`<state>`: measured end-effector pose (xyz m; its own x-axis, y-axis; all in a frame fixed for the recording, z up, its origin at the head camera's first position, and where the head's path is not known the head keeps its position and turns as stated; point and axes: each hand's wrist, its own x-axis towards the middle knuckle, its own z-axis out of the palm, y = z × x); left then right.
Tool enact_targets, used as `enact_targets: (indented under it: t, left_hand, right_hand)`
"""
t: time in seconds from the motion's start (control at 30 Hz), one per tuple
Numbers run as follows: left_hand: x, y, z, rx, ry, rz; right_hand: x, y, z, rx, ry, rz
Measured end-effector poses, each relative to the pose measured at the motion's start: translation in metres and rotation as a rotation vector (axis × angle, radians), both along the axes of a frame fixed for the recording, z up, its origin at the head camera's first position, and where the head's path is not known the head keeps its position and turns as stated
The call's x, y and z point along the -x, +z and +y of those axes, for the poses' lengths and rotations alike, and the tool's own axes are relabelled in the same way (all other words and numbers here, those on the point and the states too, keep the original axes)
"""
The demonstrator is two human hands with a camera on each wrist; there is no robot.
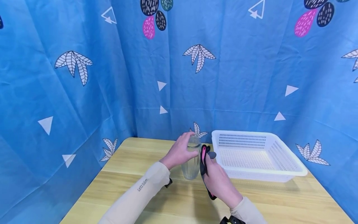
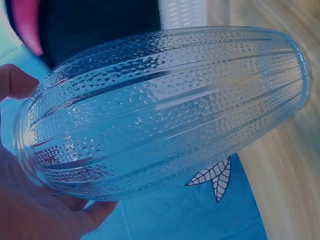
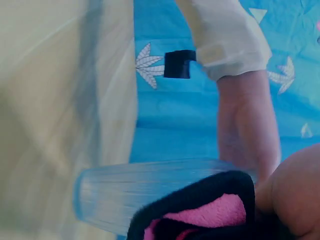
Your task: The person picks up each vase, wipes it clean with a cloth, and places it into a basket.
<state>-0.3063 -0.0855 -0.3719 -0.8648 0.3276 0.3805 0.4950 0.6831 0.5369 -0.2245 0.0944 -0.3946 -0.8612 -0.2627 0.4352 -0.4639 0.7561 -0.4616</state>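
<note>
A clear glass vase (image 1: 190, 169) with vertical ribs and a bumpy texture stands on the wooden table. My left hand (image 1: 181, 151) grips it near the mouth, thumb and fingers on opposite sides, as the left wrist view of the vase (image 2: 170, 110) shows. In my right hand (image 1: 219, 183) is a folded black cloth with a pink inner side (image 1: 203, 155), held just right of the vase. The right wrist view has the cloth (image 3: 220, 210) overlapping the glass, its pink fold facing the camera. Part of the right hand's fingers is hidden behind the cloth.
A white perforated plastic basket (image 1: 257, 172) sits at the back right, close beyond the right hand. The light wooden table (image 1: 134, 155) ends at a blue patterned curtain (image 1: 179, 77) behind and at both sides.
</note>
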Motion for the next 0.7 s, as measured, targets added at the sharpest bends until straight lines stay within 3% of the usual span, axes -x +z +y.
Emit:
enact_targets:
  t: [0.13, 0.3, 0.53, 0.7]
  left_hand:
    - [0.001, 0.0, -0.002, -0.018, -0.024, -0.01]
    - [0.003, 0.0, -0.003, -0.051, -0.042, -0.016]
    - [0.003, 0.003, -0.002, -0.079, -0.049, -0.045]
    - [0.004, 0.001, -0.002, -0.08, -0.034, -0.04]
  right_hand:
    - [0.001, 0.01, -0.003, 0.0, -0.005, 0.062]
    - [0.015, 0.014, -0.002, -0.023, -0.028, 0.052]
    - [0.045, 0.012, 0.0, 0.019, -0.02, -0.077]
    - [0.055, -0.004, -0.001, 0.086, 0.005, -0.201]
